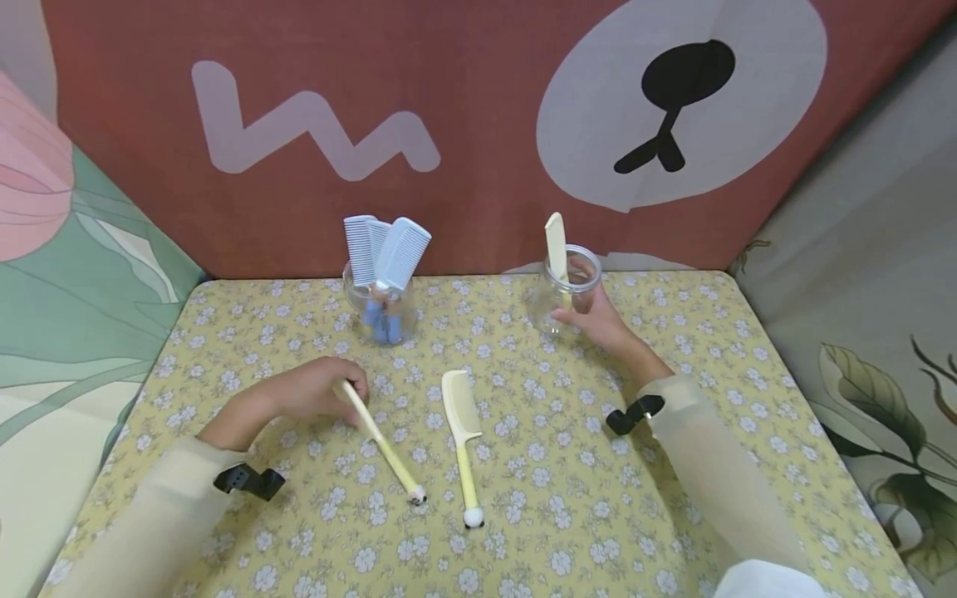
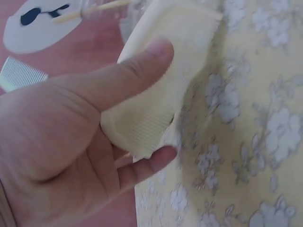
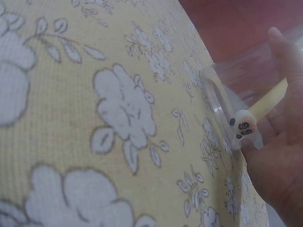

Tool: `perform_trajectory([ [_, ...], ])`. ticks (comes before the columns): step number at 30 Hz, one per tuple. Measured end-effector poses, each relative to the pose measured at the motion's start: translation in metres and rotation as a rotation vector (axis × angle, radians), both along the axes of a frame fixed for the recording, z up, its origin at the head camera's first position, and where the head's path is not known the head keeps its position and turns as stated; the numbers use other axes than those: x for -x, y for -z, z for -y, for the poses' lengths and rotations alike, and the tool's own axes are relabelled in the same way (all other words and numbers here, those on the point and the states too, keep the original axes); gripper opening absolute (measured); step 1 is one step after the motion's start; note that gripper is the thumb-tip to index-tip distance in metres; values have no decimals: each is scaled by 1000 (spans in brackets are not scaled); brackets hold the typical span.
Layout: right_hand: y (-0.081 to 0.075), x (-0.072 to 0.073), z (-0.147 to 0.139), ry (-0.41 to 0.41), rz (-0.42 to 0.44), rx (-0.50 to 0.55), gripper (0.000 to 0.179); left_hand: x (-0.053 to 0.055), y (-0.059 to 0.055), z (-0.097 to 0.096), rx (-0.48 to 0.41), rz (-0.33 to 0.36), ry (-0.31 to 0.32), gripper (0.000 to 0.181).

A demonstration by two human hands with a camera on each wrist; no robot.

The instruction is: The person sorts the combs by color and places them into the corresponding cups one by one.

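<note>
A cream comb with a yellow handle (image 1: 389,453) hangs from the left hand (image 1: 323,390), on the left half of the worktop (image 1: 568,523). The thumb presses flat on the toothed head and the other fingers are behind it, so the head is pinched. Its long axis slants from those fingers toward the person and to the right, ending in a panda-shaped knob (image 1: 417,496); whether the knob touches the cloth I cannot tell. The right-hand jar (image 1: 548,309) is farther off and to the right of this comb — the handle points across the worktop, not at the jar's mouth.

Just right of the held comb lies a matching comb (image 1: 462,415), flat, knob toward the person, head away; the left hand is the nearer one to it.

The right hand (image 1: 604,322) curls round that clear jar, thumb in front and fingers along the far side. One cream comb (image 1: 556,245) stands in it, head above the rim, panda end down inside.

Farther back on the left, a second clear jar (image 1: 407,322) holds blue combs (image 1: 404,253), heads up. Yellow floral cloth covers the worktop; behind rises a red-brown printed backdrop (image 1: 478,124).
</note>
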State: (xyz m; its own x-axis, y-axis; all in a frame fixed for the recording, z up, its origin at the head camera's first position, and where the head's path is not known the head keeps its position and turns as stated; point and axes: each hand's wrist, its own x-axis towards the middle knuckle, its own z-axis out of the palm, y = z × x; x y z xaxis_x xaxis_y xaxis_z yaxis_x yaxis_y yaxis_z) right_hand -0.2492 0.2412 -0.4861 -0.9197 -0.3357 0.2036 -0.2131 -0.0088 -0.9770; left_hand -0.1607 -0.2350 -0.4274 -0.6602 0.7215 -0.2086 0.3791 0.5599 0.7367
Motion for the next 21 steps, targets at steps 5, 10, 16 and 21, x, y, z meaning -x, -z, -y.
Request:
perform_trajectory([
  [5,-1,0,1,8,4,-11,94,2,-6,10,-55,52,-24,24],
  [10,-1,1,0,19,3,-24,94,0,-20,13,-108,92,-93,39],
  [16,1,2,-1,15,-8,-9,94,-1,-32,3,-242,121,-102,34],
  [21,1,1,-1,21,5,-13,94,-2,-41,-14,-311,113,-67,29],
])
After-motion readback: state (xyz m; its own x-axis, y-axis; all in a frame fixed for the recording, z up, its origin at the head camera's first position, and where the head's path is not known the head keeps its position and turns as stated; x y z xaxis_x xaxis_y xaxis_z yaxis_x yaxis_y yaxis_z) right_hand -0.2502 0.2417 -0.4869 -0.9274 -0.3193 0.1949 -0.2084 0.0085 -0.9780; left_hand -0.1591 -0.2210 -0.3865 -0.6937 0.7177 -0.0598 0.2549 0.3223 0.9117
